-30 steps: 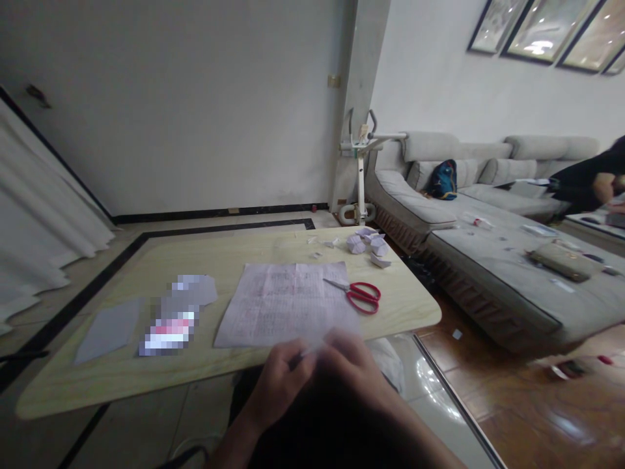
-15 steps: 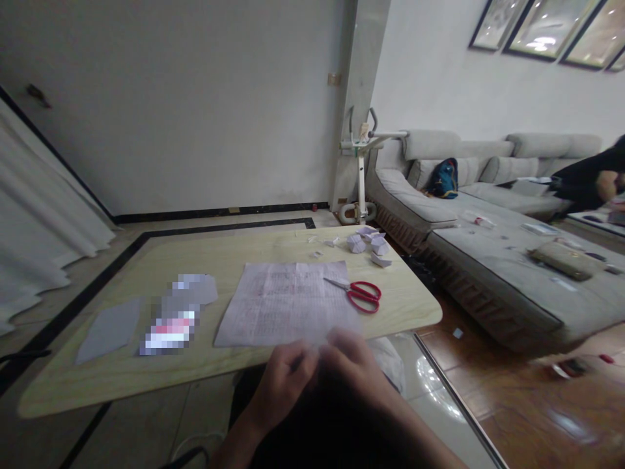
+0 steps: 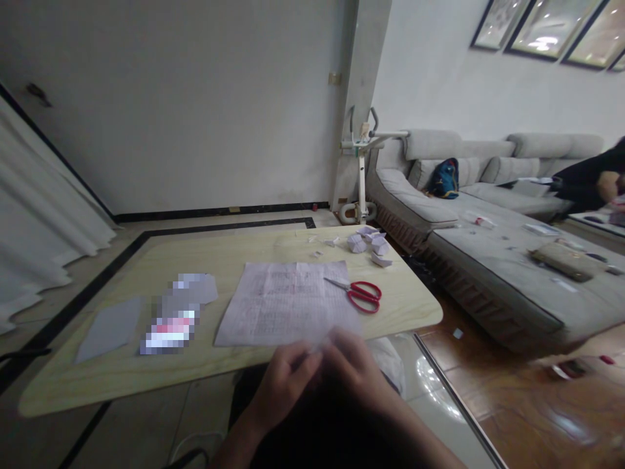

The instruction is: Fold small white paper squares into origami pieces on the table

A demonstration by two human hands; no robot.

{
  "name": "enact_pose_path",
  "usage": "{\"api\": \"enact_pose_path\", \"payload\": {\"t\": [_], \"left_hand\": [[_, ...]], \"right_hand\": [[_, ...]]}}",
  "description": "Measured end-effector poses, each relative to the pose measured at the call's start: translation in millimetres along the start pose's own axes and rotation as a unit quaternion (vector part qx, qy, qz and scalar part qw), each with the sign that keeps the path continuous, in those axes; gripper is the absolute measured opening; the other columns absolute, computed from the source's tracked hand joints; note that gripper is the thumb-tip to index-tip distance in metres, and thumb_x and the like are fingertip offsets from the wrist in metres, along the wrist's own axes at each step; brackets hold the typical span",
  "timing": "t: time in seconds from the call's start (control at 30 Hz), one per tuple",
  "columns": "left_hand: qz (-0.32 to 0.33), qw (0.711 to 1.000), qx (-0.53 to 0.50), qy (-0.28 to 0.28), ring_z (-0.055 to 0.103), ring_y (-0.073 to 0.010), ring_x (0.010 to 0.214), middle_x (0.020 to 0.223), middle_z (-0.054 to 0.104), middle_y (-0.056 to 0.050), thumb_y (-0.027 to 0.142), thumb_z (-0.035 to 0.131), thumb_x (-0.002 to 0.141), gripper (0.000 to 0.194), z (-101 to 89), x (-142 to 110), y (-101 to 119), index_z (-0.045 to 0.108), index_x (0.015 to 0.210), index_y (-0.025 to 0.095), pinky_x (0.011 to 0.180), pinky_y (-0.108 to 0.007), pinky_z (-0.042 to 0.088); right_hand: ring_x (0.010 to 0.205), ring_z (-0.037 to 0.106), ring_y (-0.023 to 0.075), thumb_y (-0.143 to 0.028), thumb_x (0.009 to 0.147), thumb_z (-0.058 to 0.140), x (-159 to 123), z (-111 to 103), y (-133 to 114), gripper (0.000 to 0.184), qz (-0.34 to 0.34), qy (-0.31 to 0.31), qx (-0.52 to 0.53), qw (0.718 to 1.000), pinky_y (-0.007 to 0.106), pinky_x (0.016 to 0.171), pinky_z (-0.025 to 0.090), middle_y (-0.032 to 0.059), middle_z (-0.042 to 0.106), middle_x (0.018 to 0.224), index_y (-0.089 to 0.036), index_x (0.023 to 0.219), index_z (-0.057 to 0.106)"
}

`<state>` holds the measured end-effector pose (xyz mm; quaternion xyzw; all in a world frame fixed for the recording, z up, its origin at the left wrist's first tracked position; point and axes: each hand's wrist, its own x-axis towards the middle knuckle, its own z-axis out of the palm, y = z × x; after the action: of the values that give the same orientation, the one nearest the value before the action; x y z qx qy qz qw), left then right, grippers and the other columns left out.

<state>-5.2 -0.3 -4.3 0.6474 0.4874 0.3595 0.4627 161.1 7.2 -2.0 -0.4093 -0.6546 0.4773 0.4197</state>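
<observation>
Close to the table's front edge, my left hand [image 3: 287,376] and my right hand [image 3: 352,365] meet with fingers closed. Between their fingertips is a small piece of white paper [image 3: 317,345], mostly hidden and slightly blurred. Just beyond my hands lies a large creased sheet of paper [image 3: 288,303] with faint print. Red-handled scissors [image 3: 364,296] rest partly over its right side, blades pointing left. At the far right corner sit several folded paper shapes [image 3: 367,242], and small paper scraps [image 3: 322,242] lie left of them.
The pale wooden table [image 3: 234,251] also carries a white sheet [image 3: 110,329] and a pixelated item [image 3: 170,319] on its left. To the right stands a grey sofa [image 3: 498,260] with a blue backpack [image 3: 444,179]. Another person [image 3: 593,172] is at the far right.
My fingers have shifted slightly around the small piece of paper, and my right hand looks less smeared. The things on the table have stayed in place.
</observation>
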Motion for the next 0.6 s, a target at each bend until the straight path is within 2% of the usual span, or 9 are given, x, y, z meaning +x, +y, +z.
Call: {"api": "enact_pose_path", "payload": {"t": [0.23,0.4,0.5,0.6], "left_hand": [[0.002,1.000,0.009,-0.017,0.047,-0.0119,0.056,0.057,0.048,0.003,0.037,0.049,0.089,0.035,-2.0,-0.9,2.7,0.048,0.060,0.018,0.053,-0.020,0.040],[-0.016,0.999,0.009,-0.033,0.052,-0.0133,0.060,0.062,0.055,0.001,0.040,0.050,0.088,0.032,1.2,-0.5,2.2,0.056,0.067,0.017,0.055,-0.020,0.042],[-0.012,0.999,0.019,-0.033,0.054,-0.0141,0.062,0.063,0.058,-0.001,0.040,0.050,0.089,0.034,1.0,-0.6,4.5,0.059,0.067,0.016,0.058,-0.021,0.043],[-0.026,0.999,0.042,-0.016,0.050,-0.0125,0.058,0.058,0.053,0.001,0.038,0.050,0.088,0.034,-0.6,-0.4,6.1,0.055,0.062,0.016,0.053,-0.020,0.040]], "right_hand": [[0.063,0.046,0.0126,-0.045,0.090,0.054,1.2,-2.0,1.9,0.034,0.037,-0.007,0.020,0.999,0.023,0.058,0.039,-0.0015,0.051,0.066,-0.017,0.070,0.054],[0.060,0.043,0.0117,-0.041,0.088,0.056,0.9,-3.6,-4.1,0.035,0.031,-0.001,0.030,0.999,0.023,0.055,0.036,-0.0035,0.045,0.060,-0.017,0.063,0.049],[0.061,0.043,0.0118,-0.039,0.090,0.054,1.3,-4.4,-4.2,0.034,0.041,-0.011,0.036,0.998,0.023,0.056,0.037,-0.0035,0.045,0.062,-0.018,0.065,0.048],[0.064,0.045,0.0125,-0.038,0.091,0.053,2.0,-4.1,-2.9,0.032,0.042,-0.018,0.004,0.999,0.023,0.058,0.038,-0.0026,0.048,0.065,-0.017,0.067,0.051]]}}
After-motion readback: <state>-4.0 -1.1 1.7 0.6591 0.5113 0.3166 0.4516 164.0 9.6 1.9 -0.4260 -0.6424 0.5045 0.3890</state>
